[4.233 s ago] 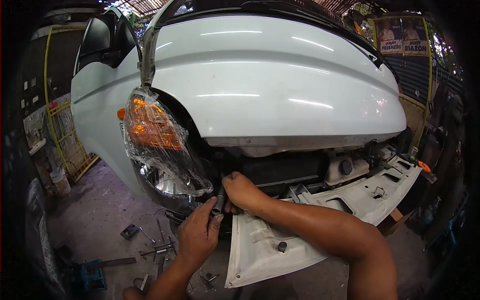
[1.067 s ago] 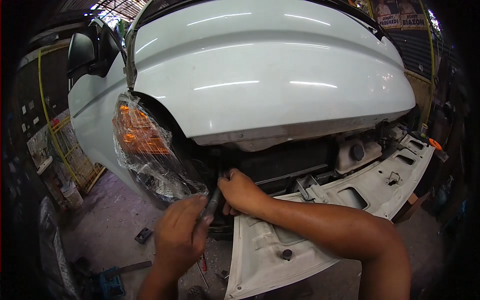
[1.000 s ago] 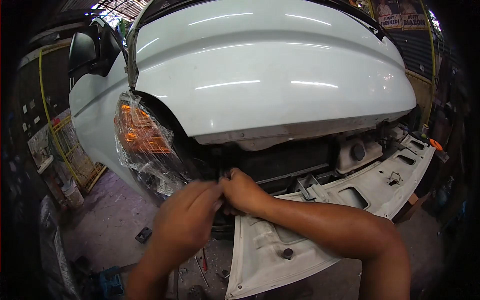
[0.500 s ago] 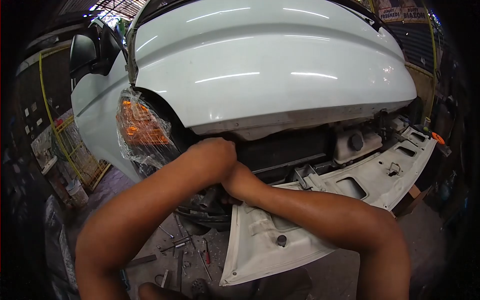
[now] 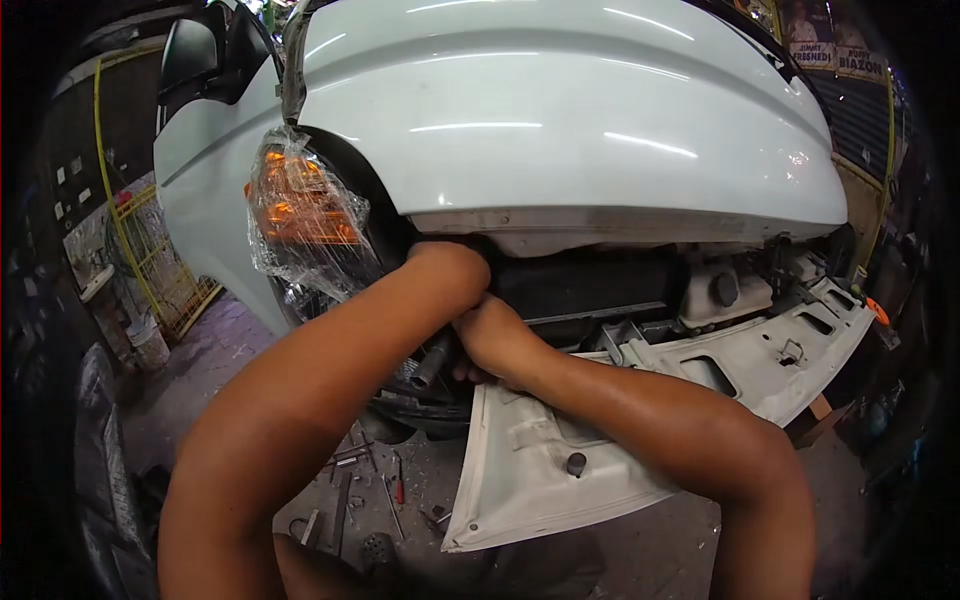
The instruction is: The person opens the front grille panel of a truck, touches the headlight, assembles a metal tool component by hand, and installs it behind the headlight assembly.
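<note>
My left hand [image 5: 450, 268] reaches under the front edge of the white hood [image 5: 620, 130], beside the headlight [image 5: 310, 205], which is wrapped in clear plastic film. Its fingers are hidden in the dark gap. Just below and touching it is my right hand [image 5: 492, 335], its visible fingertips curled inward; what they hold, if anything, is hidden. A dark tube-like part [image 5: 431, 364] sticks out beside those fingertips. Under my right forearm lies a long off-white body panel [image 5: 540, 490] with cut-out openings, across the vehicle's front.
A reservoir with a black cap [image 5: 722, 292] sits behind the panel at right. Loose tools, among them a red-handled screwdriver [image 5: 399, 482], lie on the floor below. A yellow metal frame [image 5: 140, 250] and a bucket [image 5: 148, 342] stand at left.
The view has shifted, so the vehicle sits slightly higher and further right. Both hands stay together at the gap under the hood, and more of the dark tube-like part shows.
</note>
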### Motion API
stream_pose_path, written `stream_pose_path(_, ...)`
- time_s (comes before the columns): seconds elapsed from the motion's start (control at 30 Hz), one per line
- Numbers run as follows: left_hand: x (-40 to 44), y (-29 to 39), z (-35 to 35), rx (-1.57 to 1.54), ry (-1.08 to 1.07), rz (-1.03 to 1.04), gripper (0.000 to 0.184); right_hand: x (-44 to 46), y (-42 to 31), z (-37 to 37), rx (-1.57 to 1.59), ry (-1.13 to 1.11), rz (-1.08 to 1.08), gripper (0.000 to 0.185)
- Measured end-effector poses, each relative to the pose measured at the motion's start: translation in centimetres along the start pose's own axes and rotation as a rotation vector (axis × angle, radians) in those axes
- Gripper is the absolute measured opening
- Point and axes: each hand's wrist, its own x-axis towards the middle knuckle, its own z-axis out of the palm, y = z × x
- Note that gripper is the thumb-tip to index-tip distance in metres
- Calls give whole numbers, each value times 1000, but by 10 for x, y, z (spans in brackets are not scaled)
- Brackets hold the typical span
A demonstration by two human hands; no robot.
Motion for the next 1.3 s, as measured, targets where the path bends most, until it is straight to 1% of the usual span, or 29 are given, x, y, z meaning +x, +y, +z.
stream_pose_path(0.2, 16, -3, 6, -51, 28, -15, 41, 15, 16, 5, 122, 62, 34, 35)
stream_pose_path(0.27, 18, -4, 8, -58, 43, -17, 41, 17, 17, 3, 92, 25, 51, 34)
stream_pose_path(0.4, 20, -5, 9, -72, 61, -10, 42, 16, 17, 3, 85, 20, 29, 34)
stream_pose_path(0.67, 17, -6, 10, -98, 90, 7, 43, 13, 12, 3, 58, 42, 48, 37)
stream_pose_path(0.87, 19, -5, 10, -106, 101, 9, 44, 14, 13, 4, 111, 32, 29, 36)
stream_pose_path(1.0, 22, -6, 9, -110, 106, 6, 45, 12, 11, 4, 82, 44, 23, 35)
stream_pose_path(1.1, 26, -7, 9, -115, 103, 4, 45, 14, 12, 3, 113, 46, 22, 34)
stream_pose_path(1.23, 28, -7, 11, -102, 53, 12, 51, 19, 18, 4, 98, 43, -6, 33)
stream_pose_path(1.3, 27, -8, 13, -89, 121, 24, 51, 19, 17, 4, 100, 49, -4, 32)
